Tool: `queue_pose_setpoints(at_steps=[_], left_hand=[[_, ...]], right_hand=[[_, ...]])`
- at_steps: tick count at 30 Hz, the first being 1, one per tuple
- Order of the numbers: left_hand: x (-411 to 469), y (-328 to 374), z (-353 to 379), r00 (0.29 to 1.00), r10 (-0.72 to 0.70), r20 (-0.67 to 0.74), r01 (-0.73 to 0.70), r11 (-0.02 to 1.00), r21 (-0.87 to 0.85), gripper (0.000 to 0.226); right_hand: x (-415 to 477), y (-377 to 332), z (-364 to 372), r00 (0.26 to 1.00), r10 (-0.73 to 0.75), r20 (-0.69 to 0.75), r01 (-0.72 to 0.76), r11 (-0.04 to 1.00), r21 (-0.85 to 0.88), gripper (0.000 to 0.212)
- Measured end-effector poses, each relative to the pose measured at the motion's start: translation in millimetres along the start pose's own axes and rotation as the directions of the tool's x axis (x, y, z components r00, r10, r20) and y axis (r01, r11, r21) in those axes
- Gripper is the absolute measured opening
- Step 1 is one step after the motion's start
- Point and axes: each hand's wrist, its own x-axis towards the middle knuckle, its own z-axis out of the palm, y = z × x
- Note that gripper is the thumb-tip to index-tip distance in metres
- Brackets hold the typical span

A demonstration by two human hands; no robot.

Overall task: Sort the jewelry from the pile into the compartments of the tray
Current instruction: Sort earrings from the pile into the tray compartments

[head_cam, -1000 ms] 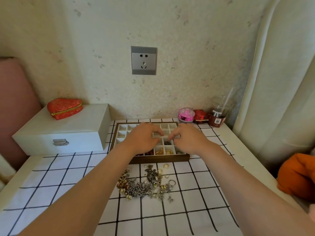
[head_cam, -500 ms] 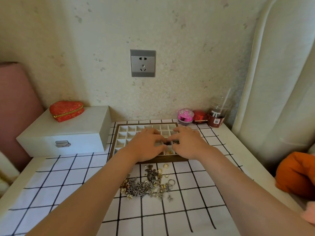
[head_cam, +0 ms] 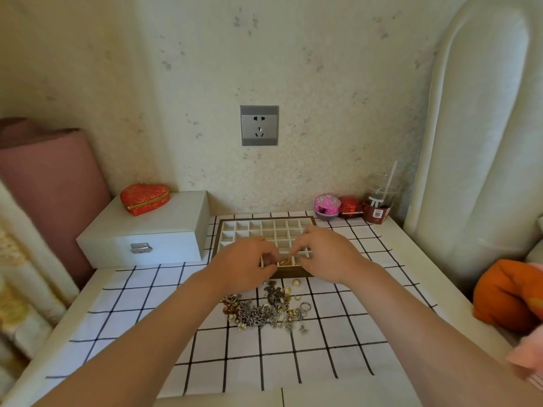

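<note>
The wooden tray (head_cam: 219,230) with its white grid of compartments stands at the back of the table. My left hand (head_cam: 244,264) and my right hand (head_cam: 324,254) hover over its front row, fingers curled toward each other. Their fingertips meet on a small gold piece (head_cam: 284,262) at a front-row compartment and seem to pinch it from both sides. Most compartments farther back look bare. The jewelry pile (head_cam: 264,311), a tangle of chains, rings and charms, lies on the checked cloth just in front of the tray, below my wrists.
A white box (head_cam: 147,230) with a red heart-shaped case (head_cam: 145,198) on top stands left of the tray. A pink pot (head_cam: 326,204), a red pot (head_cam: 349,205) and a plastic cup with a straw (head_cam: 377,204) line the back right. An orange cushion (head_cam: 505,295) sits at the right.
Both hands have drawn back from the tray's middle rows to its front row, staying close together. The camera has tilted up a little. The pile has not moved.
</note>
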Motion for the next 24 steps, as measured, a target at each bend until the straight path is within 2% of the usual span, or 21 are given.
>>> queue_pose_setpoints(at_steps=[3,6,11,18,24], left_hand=[[-14.4,11.2,3.4,0.998,0.041,0.057,-0.042,0.999,0.025,0.017],[-22.5,21.3,12.4,0.988,0.068,0.139,-0.075,0.996,0.048,0.027],[-24.2,25.4,19.7,0.969,0.067,0.236,-0.104,0.983,0.15,0.028],[-17.9,24.1,13.7,0.962,0.021,0.273,-0.038,0.998,0.055,0.025],[-10.5,22.2,17.2,0.981,-0.056,0.187,0.073,0.994,-0.081,0.023]], right_hand=[[-12.1,-10.4,-2.9,0.994,-0.006,0.107,0.006,1.0,-0.007,0.02],[-22.4,-19.3,-0.7,0.978,-0.007,0.207,0.028,0.995,-0.1,0.025],[-29.7,-21.4,9.8,0.977,0.006,0.211,0.05,0.965,-0.259,0.03],[-26.4,-16.6,11.6,0.971,0.094,0.221,-0.05,0.979,-0.198,0.022],[-22.0,-20.3,9.1,0.952,0.154,0.266,-0.117,0.982,-0.148,0.016]])
